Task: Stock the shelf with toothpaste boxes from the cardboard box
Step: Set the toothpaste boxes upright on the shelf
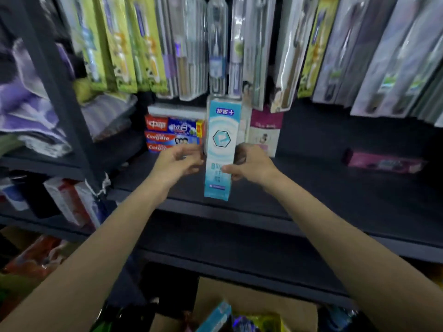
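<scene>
A light blue and white toothpaste box (pixel 221 144) stands upright over the dark shelf (pixel 311 188), its lower end near the shelf's front edge. My right hand (pixel 251 164) grips its right side, thumb across the front. My left hand (pixel 178 161) is at its left edge with fingers curled; whether it holds the box I cannot tell. A stack of red and blue toothpaste boxes (pixel 173 134) lies behind my left hand. The cardboard box (pixel 251 303) sits low in view, with a blue toothpaste box (pixel 215 317) and other packs inside.
Toothbrush packs (pixel 215 44) hang in a row above the shelf. A pink and white pack (pixel 265 130) stands behind my right hand. A purple toothpaste box (pixel 383 162) lies at the right of the shelf. A dark upright post (pixel 60 92) divides off the left shelving.
</scene>
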A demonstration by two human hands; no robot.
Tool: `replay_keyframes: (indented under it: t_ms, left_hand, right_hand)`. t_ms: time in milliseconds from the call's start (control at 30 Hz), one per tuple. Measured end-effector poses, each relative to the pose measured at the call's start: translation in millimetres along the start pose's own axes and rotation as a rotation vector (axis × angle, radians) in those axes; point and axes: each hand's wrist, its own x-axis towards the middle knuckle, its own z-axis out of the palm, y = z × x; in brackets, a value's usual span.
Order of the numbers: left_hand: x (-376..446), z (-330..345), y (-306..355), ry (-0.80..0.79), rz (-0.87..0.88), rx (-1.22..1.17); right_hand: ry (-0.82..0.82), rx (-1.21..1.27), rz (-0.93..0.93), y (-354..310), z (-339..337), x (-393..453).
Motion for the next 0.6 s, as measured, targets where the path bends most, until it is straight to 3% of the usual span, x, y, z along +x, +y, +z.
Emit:
replay_keyframes:
  t_ms: [233, 600]
  left_hand:
    - [60, -9, -40, 0.188, -0.115, 0.215]
    - [112, 13, -55, 0.172, -0.129, 0.272]
  right_hand:
    - [0.033, -0.026, 0.191, 22, 6, 99]
    - [0.053, -0.252, 0.146, 23, 19, 180]
